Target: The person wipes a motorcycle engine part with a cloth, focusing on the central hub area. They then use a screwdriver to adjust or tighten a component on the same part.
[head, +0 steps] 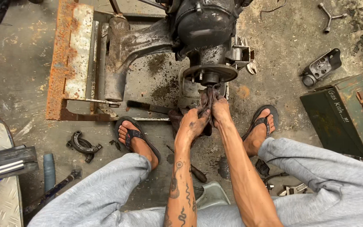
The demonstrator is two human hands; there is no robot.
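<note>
A black, greasy engine and hub assembly (206,25) lies on the concrete floor ahead of me, its round brake plate (210,72) facing me. Both my hands meet just below that plate. My left hand (194,122) and my right hand (220,110) together grip a dark oily rag (210,94) pressed up against the hub's centre. Fingers of both hands are closed on the cloth. My feet in black sandals rest on the floor at either side.
A rusty metal bracket (70,59) lies at left, a black brush (148,107) under it. A brake shoe (83,146) sits by my left foot. A green metal box (349,113) stands at right, a Y-shaped wrench (329,17) and black housing (322,66) beyond it. A screwdriver (192,168) lies between my legs.
</note>
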